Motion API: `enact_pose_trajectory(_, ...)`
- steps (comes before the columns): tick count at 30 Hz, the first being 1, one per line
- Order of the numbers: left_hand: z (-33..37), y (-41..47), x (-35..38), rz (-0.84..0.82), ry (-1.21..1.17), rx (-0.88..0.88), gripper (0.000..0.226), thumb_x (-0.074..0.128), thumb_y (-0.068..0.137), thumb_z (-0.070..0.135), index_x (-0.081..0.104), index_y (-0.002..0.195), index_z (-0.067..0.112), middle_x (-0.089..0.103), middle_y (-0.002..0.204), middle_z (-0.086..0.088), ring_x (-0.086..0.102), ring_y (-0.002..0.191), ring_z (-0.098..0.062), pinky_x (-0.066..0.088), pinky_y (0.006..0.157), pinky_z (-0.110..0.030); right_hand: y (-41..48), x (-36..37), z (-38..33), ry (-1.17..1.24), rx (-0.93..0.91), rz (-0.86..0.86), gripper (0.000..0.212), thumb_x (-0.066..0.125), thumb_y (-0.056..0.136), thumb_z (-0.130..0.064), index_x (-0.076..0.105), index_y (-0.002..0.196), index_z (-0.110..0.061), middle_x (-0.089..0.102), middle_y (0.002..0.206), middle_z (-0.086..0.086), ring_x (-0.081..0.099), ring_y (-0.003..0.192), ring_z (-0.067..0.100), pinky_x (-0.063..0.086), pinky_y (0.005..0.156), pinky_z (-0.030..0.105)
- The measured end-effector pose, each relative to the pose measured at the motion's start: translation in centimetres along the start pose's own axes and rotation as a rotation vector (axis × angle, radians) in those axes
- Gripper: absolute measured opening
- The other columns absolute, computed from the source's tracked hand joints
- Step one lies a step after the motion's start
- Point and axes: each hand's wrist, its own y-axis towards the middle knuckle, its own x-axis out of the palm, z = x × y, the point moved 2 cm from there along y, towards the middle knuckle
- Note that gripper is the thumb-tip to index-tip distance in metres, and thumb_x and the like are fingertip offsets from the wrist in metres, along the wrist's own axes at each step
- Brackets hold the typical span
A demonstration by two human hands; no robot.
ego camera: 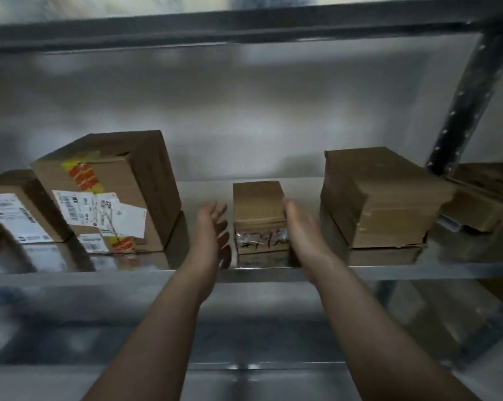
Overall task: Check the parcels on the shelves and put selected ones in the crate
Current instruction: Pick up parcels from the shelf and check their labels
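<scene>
Left hand (212, 227): spread open, just beside box (259, 209).
Right hand (301, 224): open, flat against box side.
Box: shelf (128, 274) front edge, between both.

Right hand (302, 230): fingers motion-blurred, contact with small box (257, 209) not clear; it covers that box's right face. Scrawl (262, 241) low on the box front, between the hands: illegible. Labels (100, 215) left of left hand (211, 227): print too soft to read. Farthest-left box (7, 209) cut by frame edge. Far-right boxes (481, 198) dim, cut off. Lower shelf (244, 328) under forearms: blur only.
</scene>
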Motion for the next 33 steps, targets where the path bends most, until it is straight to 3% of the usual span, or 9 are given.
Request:
enact_pose_trajectory(3,-0.8,-0.8,-0.1,-0.035,-0.062,-0.011,0.059,0.031,0.107,0.053,0.06,0.145,0.018,0.069,0.136,-0.01,0.065,0.12,-0.029,0.05,0.083,-0.035,-0.6,0.2,1.0,0.013,-0.052,0.013,0.039,0.04,0.111,-0.041,0.064,0.092,-0.017,0.061,0.087,-0.001,0.055,0.079,0.011,0.043,0.064,0.019)
enact_pose_trajectory(5,-1.1,-1.0,-0.9,-0.021,-0.073,0.025,0.061,0.03,0.106,0.056,0.062,0.143,0.02,0.069,0.134,-0.009,0.064,0.116,-0.027,0.049,0.089,-0.034,-1.0,0.5,1.6,0.02,-0.11,0.005,0.037,0.04,0.111,-0.04,0.065,0.096,-0.017,0.06,0.087,-0.002,0.054,0.074,0.005,0.04,0.056,0.011)
enact_pose_trajectory(9,-1.0,-0.6,-2.3,-0.027,-0.093,0.105,0.065,0.031,0.103,0.061,0.071,0.131,0.019,0.072,0.133,-0.007,0.064,0.122,-0.028,0.047,0.095,-0.038,-1.6,0.9,1.3,0.12,-0.185,0.04,0.032,0.046,0.108,-0.038,0.072,0.117,-0.023,0.073,0.107,-0.01,0.067,0.099,0.005,0.052,0.082,0.024)
enact_pose_trajectory(12,-1.0,-0.8,-2.7,-0.029,-0.098,0.117,0.07,0.034,0.095,0.071,0.074,0.126,0.024,0.074,0.129,-0.002,0.066,0.12,-0.025,0.048,0.091,-0.037,-1.8,0.9,0.4,0.116,-0.247,0.062,0.025,0.049,0.109,-0.036,0.07,0.116,-0.025,0.073,0.109,-0.01,0.067,0.089,-0.005,0.053,0.071,0.012)
enact_pose_trajectory(19,-0.1,-0.4,-4.0,-0.061,-0.054,0.163,0.065,0.025,0.103,0.062,0.075,0.126,0.026,0.076,0.125,0.003,0.065,0.119,-0.018,0.043,0.089,-0.036,-2.0,1.4,1.4,0.106,-0.264,0.122,0.02,0.056,0.109,-0.031,0.066,0.111,-0.013,0.067,0.098,-0.009,0.059,0.076,-0.009,0.047,0.07,0.014)
enact_pose_trajectory(22,-0.3,-0.2,-4.3,-0.057,-0.033,0.174,0.063,0.027,0.103,0.061,0.075,0.125,0.026,0.077,0.123,0.004,0.065,0.119,-0.017,0.043,0.089,-0.036,-1.9,1.5,1.4,0.09,-0.273,0.139,0.021,0.054,0.109,-0.03,0.067,0.112,-0.013,0.069,0.103,-0.007,0.062,0.089,0.001,0.049,0.078,0.023)
enact_pose_trajectory(24,-0.3,-0.1,-4.3,-0.055,-0.03,0.186,0.064,0.027,0.104,0.061,0.075,0.125,0.025,0.077,0.123,0.004,0.065,0.12,-0.017,0.042,0.089,-0.036,-1.9,1.7,1.5,0.086,-0.267,0.145,0.019,0.055,0.109,-0.031,0.068,0.116,-0.018,0.07,0.107,-0.009,0.064,0.093,-0.001,0.05,0.082,0.024)
enact_pose_trajectory(28,-0.2,0.2,-4.7,-0.033,-0.02,0.225,0.062,0.027,0.106,0.057,0.077,0.121,0.023,0.078,0.118,0.004,0.066,0.116,-0.018,0.043,0.092,-0.039,-1.8,2.1,1.8,0.1,-0.24,0.136,0.033,0.052,0.11,-0.035,0.067,0.137,-0.025,0.072,0.13,-0.006,0.067,0.12,0.012,0.055,0.105,0.039)
enact_pose_trajectory(33,-0.4,0.7,-5.1,-0.01,-0.019,0.21,0.063,0.028,0.107,0.057,0.075,0.12,0.017,0.076,0.117,-0.003,0.064,0.103,-0.02,0.043,0.09,-0.041,-2.2,2.1,1.1,0.117,-0.26,0.089,0.029,0.045,0.113,-0.03,0.071,0.126,-0.034,0.073,0.124,-0.015,0.068,0.112,-0.002,0.051,0.088,0.016)
